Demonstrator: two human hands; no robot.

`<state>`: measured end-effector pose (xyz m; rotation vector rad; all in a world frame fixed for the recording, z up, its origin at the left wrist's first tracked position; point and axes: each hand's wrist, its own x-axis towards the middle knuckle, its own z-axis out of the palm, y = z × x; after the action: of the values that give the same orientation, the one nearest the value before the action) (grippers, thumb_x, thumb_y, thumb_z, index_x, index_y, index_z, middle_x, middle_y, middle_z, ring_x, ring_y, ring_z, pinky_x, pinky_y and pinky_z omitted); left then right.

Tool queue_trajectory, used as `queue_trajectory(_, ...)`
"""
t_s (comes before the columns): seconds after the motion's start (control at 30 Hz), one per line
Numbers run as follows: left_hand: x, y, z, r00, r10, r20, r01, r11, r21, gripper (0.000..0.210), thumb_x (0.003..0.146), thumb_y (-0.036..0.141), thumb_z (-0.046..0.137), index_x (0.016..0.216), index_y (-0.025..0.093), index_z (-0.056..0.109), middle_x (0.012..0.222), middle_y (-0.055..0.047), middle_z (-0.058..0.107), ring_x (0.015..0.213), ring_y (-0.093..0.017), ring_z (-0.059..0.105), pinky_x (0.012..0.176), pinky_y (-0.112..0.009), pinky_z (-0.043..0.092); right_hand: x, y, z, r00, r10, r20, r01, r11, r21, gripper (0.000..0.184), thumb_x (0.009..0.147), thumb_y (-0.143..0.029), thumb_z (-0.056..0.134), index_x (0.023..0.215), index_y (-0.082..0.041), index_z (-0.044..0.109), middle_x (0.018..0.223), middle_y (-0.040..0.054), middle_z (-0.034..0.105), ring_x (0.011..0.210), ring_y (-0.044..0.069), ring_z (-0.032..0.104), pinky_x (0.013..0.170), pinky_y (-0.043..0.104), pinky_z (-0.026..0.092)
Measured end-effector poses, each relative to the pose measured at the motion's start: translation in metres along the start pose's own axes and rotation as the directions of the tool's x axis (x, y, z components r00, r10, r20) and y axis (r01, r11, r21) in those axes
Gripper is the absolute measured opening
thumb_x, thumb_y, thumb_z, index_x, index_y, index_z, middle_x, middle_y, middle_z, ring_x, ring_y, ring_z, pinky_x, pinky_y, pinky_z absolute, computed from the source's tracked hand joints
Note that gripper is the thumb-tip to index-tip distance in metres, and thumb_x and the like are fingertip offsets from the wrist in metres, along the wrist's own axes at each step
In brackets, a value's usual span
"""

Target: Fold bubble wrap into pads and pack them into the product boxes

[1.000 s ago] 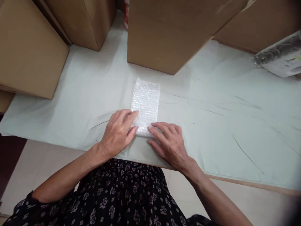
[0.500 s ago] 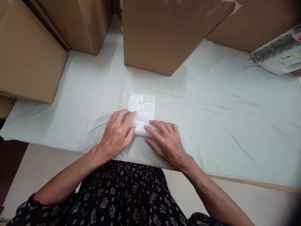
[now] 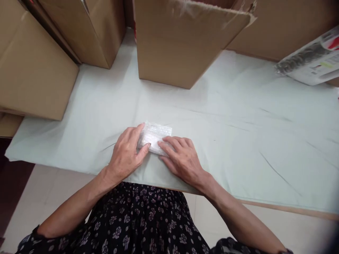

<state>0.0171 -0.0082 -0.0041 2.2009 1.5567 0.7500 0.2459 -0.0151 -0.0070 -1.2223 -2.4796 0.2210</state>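
- Worktop [image 3: 251, 162]: near edge lies just short of both hands; a broad stretch runs right of the right hand [image 3: 182, 158].
- Left hand [image 3: 125, 151] and right hand: gripping the bubble wrap [image 3: 155, 137] between them, folded shorter than before.
- Cardboard box [image 3: 169, 53]: beyond, well apart.

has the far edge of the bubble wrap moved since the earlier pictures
Yes. The far edge of the bubble wrap now lies farther from the middle cardboard box, closer to the pale cloth's near side.
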Motion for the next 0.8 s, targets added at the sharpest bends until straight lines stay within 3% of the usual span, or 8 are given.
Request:
queue_trajectory(0.1, -0.011, 0.002, -0.001, 0.982, -0.186, -0.023, 0.178, 0.962, -0.208, 0.060, 0.094, 0.030, 0.062, 0.149, 0.020, 0.042, 0.122, -0.012, 0.065, 0.100, -0.022, 0.067, 0.082, -0.038, 0.060, 0.009, 0.007, 0.007, 0.993, 0.119, 0.002, -0.118, 0.981, 0.153, 0.028, 0.100, -0.027, 0.056, 0.125, -0.022, 0.067, 0.119, 0.0111, 0.075, 0.105, 0.027, 0.068, 0.086, 0.043, 0.051)
queue_trajectory(0.2, -0.022, 0.007, -0.001, 0.945, -0.321, 0.071, 0.317, 0.835, -0.449, 0.071, 0.096, 0.031, 0.061, 0.158, 0.025, 0.027, 0.142, -0.016, 0.057, 0.115, -0.023, 0.068, 0.091, -0.039, 0.062, 0.012, 0.010, 0.008, 0.961, 0.276, 0.003, -0.252, 0.871, 0.422, 0.031, 0.100, -0.031, 0.058, 0.128, -0.022, 0.066, 0.117, 0.0096, 0.076, 0.103, 0.025, 0.071, 0.088, 0.041, 0.056)
queue_trajectory(0.33, -0.021, 0.016, 0.001, 0.927, -0.296, 0.232, 0.376, 0.701, -0.606, 0.069, 0.101, 0.029, 0.053, 0.161, 0.022, 0.018, 0.136, -0.017, 0.064, 0.113, -0.022, 0.072, 0.095, -0.039, 0.063, 0.007, 0.009, -0.002, 0.978, 0.194, 0.078, -0.204, 0.799, 0.566, 0.032, 0.097, -0.036, 0.064, 0.127, -0.026, 0.068, 0.128, 0.0106, 0.071, 0.119, 0.026, 0.067, 0.097, 0.046, 0.057)
queue_trajectory(0.4, -0.016, 0.019, 0.002, 0.928, -0.286, 0.240, 0.374, 0.701, -0.607, 0.067, 0.101, 0.027, 0.055, 0.160, 0.023, 0.023, 0.132, -0.016, 0.067, 0.111, -0.023, 0.073, 0.092, -0.038, 0.064, 0.007, 0.012, -0.010, 0.978, 0.185, 0.091, -0.204, 0.804, 0.558, 0.048, 0.094, -0.039, 0.068, 0.139, -0.026, 0.060, 0.145, 0.0143, 0.061, 0.132, 0.029, 0.059, 0.105, 0.051, 0.054)
queue_trajectory(0.5, -0.003, 0.021, -0.002, 0.956, -0.186, 0.229, 0.282, 0.803, -0.526, 0.068, 0.097, 0.026, 0.061, 0.158, 0.026, 0.032, 0.132, -0.014, 0.068, 0.114, -0.025, 0.072, 0.090, -0.038, 0.065, 0.011, 0.022, -0.020, 0.961, 0.155, 0.228, -0.270, 0.705, 0.656, 0.055, 0.093, -0.039, 0.069, 0.145, -0.024, 0.055, 0.135, 0.0130, 0.067, 0.116, 0.025, 0.068, 0.094, 0.041, 0.059)
queue_trajectory(0.63, 0.050, 0.016, -0.019, 0.989, 0.127, 0.073, -0.101, 0.950, -0.295, 0.067, 0.094, 0.030, 0.066, 0.154, 0.026, 0.037, 0.137, -0.013, 0.066, 0.120, -0.027, 0.068, 0.100, -0.043, 0.060, 0.017, 0.035, -0.022, 0.929, 0.258, 0.265, -0.368, 0.587, 0.721, 0.018, 0.093, -0.030, 0.065, 0.108, -0.021, 0.069, 0.094, 0.0033, 0.076, 0.082, 0.018, 0.071, 0.072, 0.027, 0.058)
queue_trajectory(0.73, 0.122, 0.015, -0.038, 0.928, 0.313, -0.202, -0.316, 0.949, 0.014, 0.059, 0.094, 0.024, 0.062, 0.150, 0.020, 0.043, 0.146, -0.015, 0.059, 0.139, -0.030, 0.055, 0.118, -0.053, 0.044, 0.016, 0.041, -0.020, 0.916, 0.375, 0.142, -0.364, 0.630, 0.686, 0.013, 0.089, -0.029, 0.068, 0.100, -0.021, 0.069, 0.090, 0.0031, 0.074, 0.080, 0.018, 0.070, 0.072, 0.027, 0.058)
queue_trajectory(0.8, 0.174, 0.017, -0.051, 0.886, 0.363, -0.289, -0.320, 0.929, 0.186, 0.061, 0.091, 0.016, 0.062, 0.150, 0.015, 0.043, 0.153, -0.015, 0.052, 0.150, -0.032, 0.040, 0.126, -0.054, 0.030, 0.012, 0.044, -0.021, 0.909, 0.414, 0.054, -0.353, 0.693, 0.629, 0.012, 0.087, -0.029, 0.071, 0.097, -0.022, 0.071, 0.090, 0.0036, 0.074, 0.080, 0.019, 0.070, 0.072, 0.027, 0.058)
